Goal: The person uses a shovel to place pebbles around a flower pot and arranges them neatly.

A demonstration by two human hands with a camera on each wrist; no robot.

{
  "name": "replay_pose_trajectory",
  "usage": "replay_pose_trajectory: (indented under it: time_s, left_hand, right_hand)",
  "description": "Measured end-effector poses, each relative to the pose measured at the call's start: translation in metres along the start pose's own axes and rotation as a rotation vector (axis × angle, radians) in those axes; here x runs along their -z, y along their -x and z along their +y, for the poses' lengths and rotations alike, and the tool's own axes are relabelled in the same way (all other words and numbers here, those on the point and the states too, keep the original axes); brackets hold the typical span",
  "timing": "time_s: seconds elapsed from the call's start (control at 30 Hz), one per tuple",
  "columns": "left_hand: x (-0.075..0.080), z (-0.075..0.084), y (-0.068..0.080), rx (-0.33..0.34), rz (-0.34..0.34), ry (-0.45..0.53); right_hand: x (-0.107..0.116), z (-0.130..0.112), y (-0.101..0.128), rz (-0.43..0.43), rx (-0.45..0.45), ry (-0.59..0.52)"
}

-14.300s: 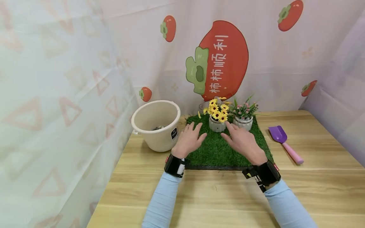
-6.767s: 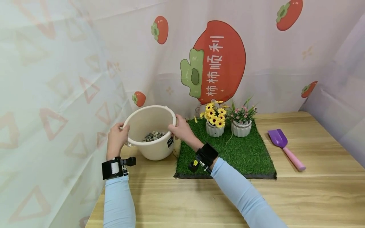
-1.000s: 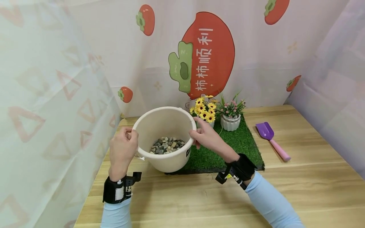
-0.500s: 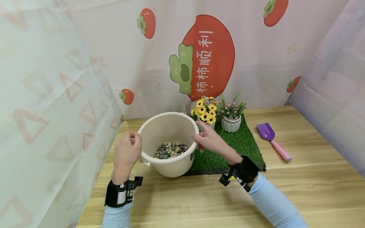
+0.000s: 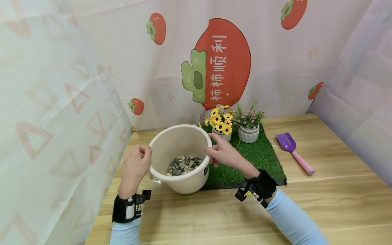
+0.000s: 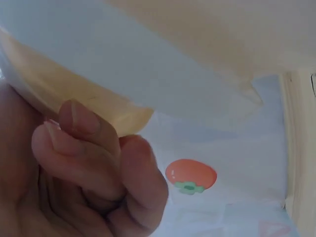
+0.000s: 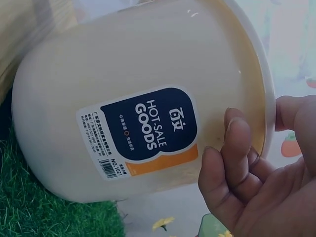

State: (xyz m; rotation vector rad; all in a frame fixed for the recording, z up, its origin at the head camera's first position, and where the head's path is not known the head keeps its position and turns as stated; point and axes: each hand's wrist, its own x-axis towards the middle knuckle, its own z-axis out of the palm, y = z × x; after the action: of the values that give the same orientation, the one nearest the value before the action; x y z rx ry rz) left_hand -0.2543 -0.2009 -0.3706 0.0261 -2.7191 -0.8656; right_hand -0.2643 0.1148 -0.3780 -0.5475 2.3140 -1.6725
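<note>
Both hands hold a cream plastic bucket [image 5: 186,183] by its rim, on opposite sides. My left hand [image 5: 133,168] pinches the left rim; its curled fingers [image 6: 94,163] fill the left wrist view beneath the rim. The right hand [image 5: 228,153] grips the right rim, thumb on top and fingers against the outer wall below, near a dark blue label [image 7: 153,123]. Grey and tan pebbles [image 5: 183,165] cover the bucket's floor. Its mouth tips toward me, and its base overlaps the front left part of a green artificial turf mat [image 5: 226,175].
On the mat's back half stand a pot of yellow flowers [image 5: 221,123], close behind the bucket, and a pot of pink flowers [image 5: 248,133]. A purple shovel with a pink handle [image 5: 294,151] lies right of the mat. Printed curtains enclose the wooden table [image 5: 196,221].
Earlier the hands hovered over the mat; later they gripped the bucket left of it. The bucket has since shifted right onto the mat's left part, and in the last second slightly toward me.
</note>
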Motion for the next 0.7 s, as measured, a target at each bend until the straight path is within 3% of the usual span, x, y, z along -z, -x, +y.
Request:
replay_pose_trajectory:
  time_s: [0.17, 0.43, 0.7]
  left_hand:
    - [0.001, 0.0, -0.007, -0.057, 0.033, -0.035]
    - [0.003, -0.007, -0.009, -0.052, 0.033, -0.052]
    - [0.0, -0.006, -0.011, -0.095, 0.03, -0.045]
  right_hand:
    - [0.006, -0.001, 0.003, -0.045, -0.024, -0.038]
    - [0.016, 0.006, 0.007, -0.142, 0.04, -0.02]
    - [0.032, 0.01, 0.013, -0.127, 0.085, 0.056]
